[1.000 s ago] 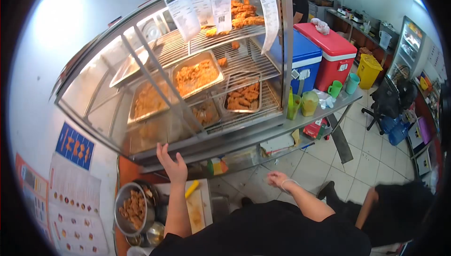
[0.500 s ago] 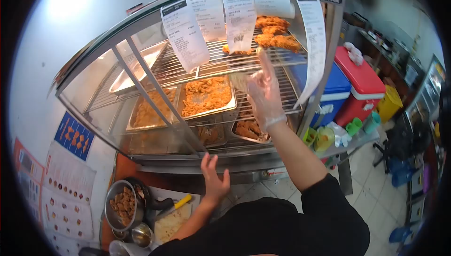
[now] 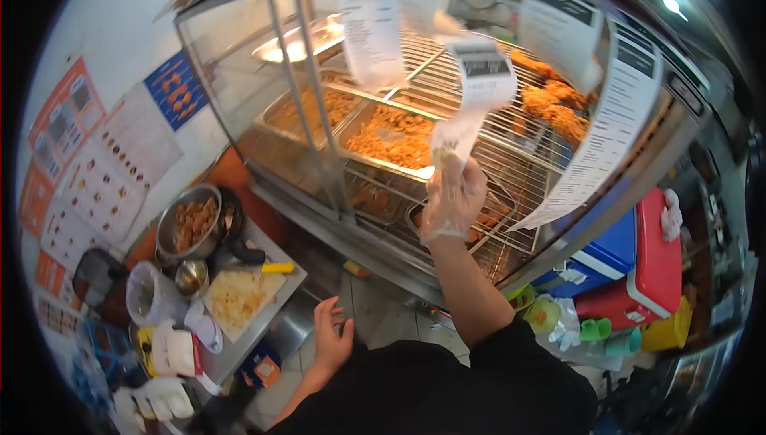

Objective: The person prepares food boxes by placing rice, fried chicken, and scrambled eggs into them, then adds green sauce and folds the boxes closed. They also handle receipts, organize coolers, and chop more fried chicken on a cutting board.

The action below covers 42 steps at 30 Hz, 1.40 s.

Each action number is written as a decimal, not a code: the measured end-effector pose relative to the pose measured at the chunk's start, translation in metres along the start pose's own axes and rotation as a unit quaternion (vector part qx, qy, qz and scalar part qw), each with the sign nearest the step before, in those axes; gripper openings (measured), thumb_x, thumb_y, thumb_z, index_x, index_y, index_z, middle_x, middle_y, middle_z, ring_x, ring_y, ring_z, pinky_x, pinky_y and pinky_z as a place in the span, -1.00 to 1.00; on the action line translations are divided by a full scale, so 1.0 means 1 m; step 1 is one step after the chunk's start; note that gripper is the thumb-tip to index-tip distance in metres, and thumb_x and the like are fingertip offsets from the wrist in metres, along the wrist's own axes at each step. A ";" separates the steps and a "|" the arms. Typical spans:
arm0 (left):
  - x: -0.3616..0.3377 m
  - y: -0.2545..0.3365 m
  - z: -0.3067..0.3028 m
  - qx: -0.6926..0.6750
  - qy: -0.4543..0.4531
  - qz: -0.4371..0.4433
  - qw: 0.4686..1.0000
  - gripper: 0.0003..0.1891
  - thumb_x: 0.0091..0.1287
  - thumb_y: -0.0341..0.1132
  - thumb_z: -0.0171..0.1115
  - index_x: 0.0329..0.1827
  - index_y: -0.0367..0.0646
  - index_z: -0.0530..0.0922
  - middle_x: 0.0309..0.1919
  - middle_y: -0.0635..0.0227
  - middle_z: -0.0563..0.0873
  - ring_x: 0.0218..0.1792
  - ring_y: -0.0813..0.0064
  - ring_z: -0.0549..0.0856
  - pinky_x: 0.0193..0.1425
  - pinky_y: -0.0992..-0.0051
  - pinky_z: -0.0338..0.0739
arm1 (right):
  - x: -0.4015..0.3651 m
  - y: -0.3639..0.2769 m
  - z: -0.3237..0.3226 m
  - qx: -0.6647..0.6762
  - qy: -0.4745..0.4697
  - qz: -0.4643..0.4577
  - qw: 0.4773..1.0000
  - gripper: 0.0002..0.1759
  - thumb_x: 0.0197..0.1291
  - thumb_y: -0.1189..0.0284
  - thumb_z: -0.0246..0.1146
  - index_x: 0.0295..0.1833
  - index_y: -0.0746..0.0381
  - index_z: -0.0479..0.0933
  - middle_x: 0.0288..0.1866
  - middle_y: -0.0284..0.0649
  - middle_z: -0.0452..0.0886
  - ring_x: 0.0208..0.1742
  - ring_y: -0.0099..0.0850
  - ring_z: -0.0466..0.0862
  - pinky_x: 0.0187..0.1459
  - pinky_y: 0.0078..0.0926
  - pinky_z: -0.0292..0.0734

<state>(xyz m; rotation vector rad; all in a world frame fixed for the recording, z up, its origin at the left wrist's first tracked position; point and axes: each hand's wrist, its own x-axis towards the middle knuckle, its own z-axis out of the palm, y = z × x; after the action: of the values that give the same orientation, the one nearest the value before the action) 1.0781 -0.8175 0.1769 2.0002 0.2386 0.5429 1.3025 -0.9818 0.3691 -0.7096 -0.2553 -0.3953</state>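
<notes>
My right hand (image 3: 455, 199), in a clear plastic glove, pinches the lower end of a printed receipt (image 3: 481, 88) in front of the glass food warmer. The strip is curled, and its top end is away from the rail. Other receipts (image 3: 372, 24) hang along the warmer's top edge, two of them blurred. Behind the hand, a metal tray (image 3: 391, 136) of orange-brown food pieces sits beneath the wire rack (image 3: 431, 64). Fried chicken pieces (image 3: 558, 112) lie on the rack to the right. Lower down, my bare left hand (image 3: 331, 335) hovers with fingers apart, holding nothing.
At left stands a counter with a cutting board (image 3: 239, 295), a yellow-handled knife (image 3: 277, 267) and a metal bowl (image 3: 190, 223) of browned pieces. Blue (image 3: 598, 255) and red (image 3: 650, 267) coolers stand right of the warmer, near green cups (image 3: 594, 329).
My right hand has moved from the rack opening down onto a receipt and taken hold of it. The receipt has come away from the rail. My view has swung, showing more of the left counter.
</notes>
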 end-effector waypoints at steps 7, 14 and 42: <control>0.030 0.033 -0.048 -0.130 -0.145 -0.011 0.981 -0.20 0.13 -0.30 0.54 0.45 -0.11 0.34 0.25 0.24 0.47 0.31 0.33 0.48 0.37 0.28 0.40 | -0.151 0.070 -0.058 -0.239 -0.180 0.222 0.928 -0.83 0.37 0.42 0.23 -0.25 0.30 0.55 -0.46 -0.41 0.46 -0.48 -0.69 0.37 -0.45 -0.63 0.25; 0.026 -0.035 -0.144 -0.359 -0.080 -0.112 0.923 -0.63 0.45 -0.34 0.23 0.26 -0.27 0.49 0.08 0.26 0.70 0.11 0.44 0.66 0.26 0.41 0.53 | -0.276 0.140 -0.050 -0.404 -0.487 0.407 0.659 -0.82 0.29 0.40 0.27 -0.24 0.32 0.59 -0.52 -0.33 0.54 -0.51 -0.63 0.45 -0.44 -0.54 0.39; -0.366 -0.232 -0.266 -0.053 0.056 -0.718 0.692 -0.83 0.38 -0.31 0.04 -0.22 -0.20 0.55 -0.65 0.34 0.48 -0.69 0.46 0.51 -0.64 0.39 0.39 | -0.374 0.687 0.372 -0.556 -0.765 0.062 0.318 -0.48 0.19 0.46 0.27 0.30 0.21 0.47 0.30 0.08 0.44 0.26 -0.01 0.57 0.27 -0.18 0.52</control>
<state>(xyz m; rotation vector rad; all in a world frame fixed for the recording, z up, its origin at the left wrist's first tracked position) 0.6453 -0.6401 -0.0224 1.0966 1.6083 -0.3651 1.2311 -0.1585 0.1094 -2.3971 -1.8935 0.5904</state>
